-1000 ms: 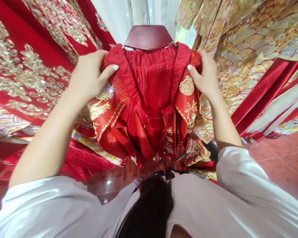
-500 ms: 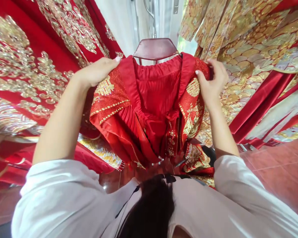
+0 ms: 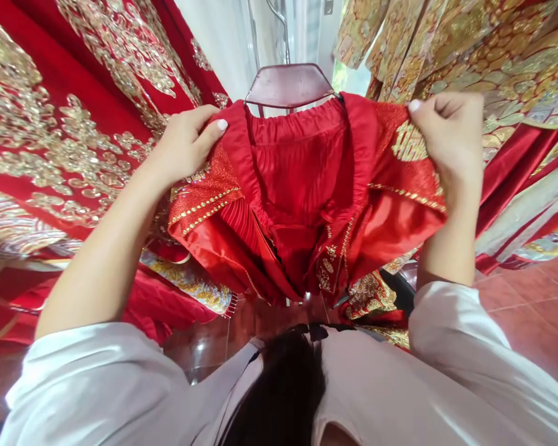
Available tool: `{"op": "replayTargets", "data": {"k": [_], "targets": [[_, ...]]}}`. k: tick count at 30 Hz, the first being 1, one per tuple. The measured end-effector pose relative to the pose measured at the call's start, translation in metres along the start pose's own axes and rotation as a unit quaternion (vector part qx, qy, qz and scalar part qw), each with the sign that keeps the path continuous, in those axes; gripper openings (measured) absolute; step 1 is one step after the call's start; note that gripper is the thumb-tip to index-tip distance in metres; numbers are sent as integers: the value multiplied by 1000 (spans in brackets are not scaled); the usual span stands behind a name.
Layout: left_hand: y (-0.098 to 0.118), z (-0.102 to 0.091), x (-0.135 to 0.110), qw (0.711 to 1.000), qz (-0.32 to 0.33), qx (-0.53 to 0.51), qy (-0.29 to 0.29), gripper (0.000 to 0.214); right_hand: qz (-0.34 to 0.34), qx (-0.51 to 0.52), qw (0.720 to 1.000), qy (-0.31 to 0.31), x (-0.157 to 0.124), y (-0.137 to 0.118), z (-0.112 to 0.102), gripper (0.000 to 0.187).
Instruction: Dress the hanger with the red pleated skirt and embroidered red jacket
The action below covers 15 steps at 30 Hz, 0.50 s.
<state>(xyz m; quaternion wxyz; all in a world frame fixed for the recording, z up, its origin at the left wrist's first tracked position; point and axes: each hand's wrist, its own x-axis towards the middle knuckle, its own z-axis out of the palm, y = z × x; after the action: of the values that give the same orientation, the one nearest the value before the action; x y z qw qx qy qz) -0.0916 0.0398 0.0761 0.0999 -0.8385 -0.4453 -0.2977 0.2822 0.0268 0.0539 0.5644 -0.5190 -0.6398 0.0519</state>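
Observation:
A red garment (image 3: 301, 179) with gold embroidery hangs in front of me from a dark red wooden hanger (image 3: 288, 85). My left hand (image 3: 183, 145) grips its left shoulder edge, thumb on the red trim. My right hand (image 3: 448, 133) pinches the right front panel and holds it pulled out to the right, so the pleated red lining shows between the two hands. The garment's lower part drops down toward my chest.
More red and gold embroidered garments hang close on the left (image 3: 60, 136) and on the right (image 3: 501, 74). A white wall and a window (image 3: 306, 31) lie behind the hanger. Below is a red tiled floor (image 3: 534, 310).
My right hand has moved to the right and pulled the garment's right front panel outward. My left hand has shifted slightly down on the left shoulder edge.

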Motion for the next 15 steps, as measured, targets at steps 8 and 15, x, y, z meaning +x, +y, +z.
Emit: {"op": "replayTargets", "data": {"k": [8,15], "targets": [[-6,7,2,1000,-18,-3,14,80,-7,10,999,-41,-28,-13,-4,19],[-6,9,2,999,-22,13,28,84,75,123,952,-271,-46,17,25,21]]}}
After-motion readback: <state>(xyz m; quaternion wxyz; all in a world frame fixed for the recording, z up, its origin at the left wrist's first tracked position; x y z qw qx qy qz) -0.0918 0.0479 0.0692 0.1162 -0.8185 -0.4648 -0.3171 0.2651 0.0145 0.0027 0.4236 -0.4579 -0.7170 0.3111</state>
